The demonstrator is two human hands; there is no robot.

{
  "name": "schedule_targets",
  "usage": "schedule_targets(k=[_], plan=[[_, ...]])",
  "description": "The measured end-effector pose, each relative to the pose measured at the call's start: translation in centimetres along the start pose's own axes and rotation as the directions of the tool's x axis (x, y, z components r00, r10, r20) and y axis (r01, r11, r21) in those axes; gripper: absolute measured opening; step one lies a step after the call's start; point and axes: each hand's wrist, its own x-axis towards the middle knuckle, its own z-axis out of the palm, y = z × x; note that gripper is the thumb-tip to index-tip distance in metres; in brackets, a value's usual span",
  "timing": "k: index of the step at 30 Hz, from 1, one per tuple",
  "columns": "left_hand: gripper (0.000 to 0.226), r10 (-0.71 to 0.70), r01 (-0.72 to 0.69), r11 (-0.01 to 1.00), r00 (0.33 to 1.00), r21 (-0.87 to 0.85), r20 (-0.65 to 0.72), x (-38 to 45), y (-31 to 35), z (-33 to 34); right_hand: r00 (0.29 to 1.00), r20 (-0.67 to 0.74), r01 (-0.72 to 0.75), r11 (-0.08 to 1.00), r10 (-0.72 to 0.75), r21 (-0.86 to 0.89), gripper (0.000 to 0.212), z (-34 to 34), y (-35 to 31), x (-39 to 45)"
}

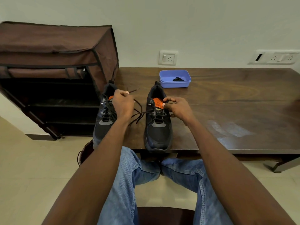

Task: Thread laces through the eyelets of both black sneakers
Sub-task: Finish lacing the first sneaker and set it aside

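Two black sneakers stand side by side at the near edge of the table, toes toward me. The left sneaker (103, 120) has lace crossed through its eyelets. The right sneaker (158, 127) is laced too, and its orange insole label shows. My left hand (123, 103) is closed above the left sneaker, pinching dark lace ends (132, 91) that stick out past the fingers. My right hand (176, 108) pinches lace at the top eyelets of the right sneaker. A loose stretch of lace (138, 113) loops over the table between the two shoes.
A blue plastic tub (175, 78) with a small black bundle inside sits behind the right sneaker. The dark wooden table (227, 103) runs far to the right. A brown fabric shoe rack (53, 70) stands at the left. My knees in jeans are under the table edge.
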Motion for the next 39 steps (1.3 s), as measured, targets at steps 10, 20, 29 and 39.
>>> schedule_targets(k=[10, 20, 29, 39], plan=[[0.035, 0.142, -0.303, 0.861, 0.914, 0.408, 0.380, -1.2, -0.7, 2.5, 0.990, 0.015, 0.136, 0.959, -0.137, -0.248, 0.015, 0.7, 0.1, -0.4], [0.021, -0.020, -0.081, 0.983, 0.848, 0.166, 0.530, 0.1, -0.9, 1.4, 0.993, 0.061, 0.110, 0.971, -0.099, -0.211, 0.037, 0.7, -0.6, -0.1], [0.035, -0.065, -0.024, 0.984, 0.876, 0.179, 0.479, 0.1, -1.7, 1.2, 0.983, 0.029, 0.182, 0.932, -0.183, -0.313, 0.037, 1.8, -0.4, -0.8], [0.039, -0.059, -0.052, 0.980, 0.850, 0.194, 0.523, -0.4, -1.7, 1.3, 0.973, 0.159, 0.223, 0.841, -0.165, -0.493, 0.019, 3.6, -0.6, -1.0]])
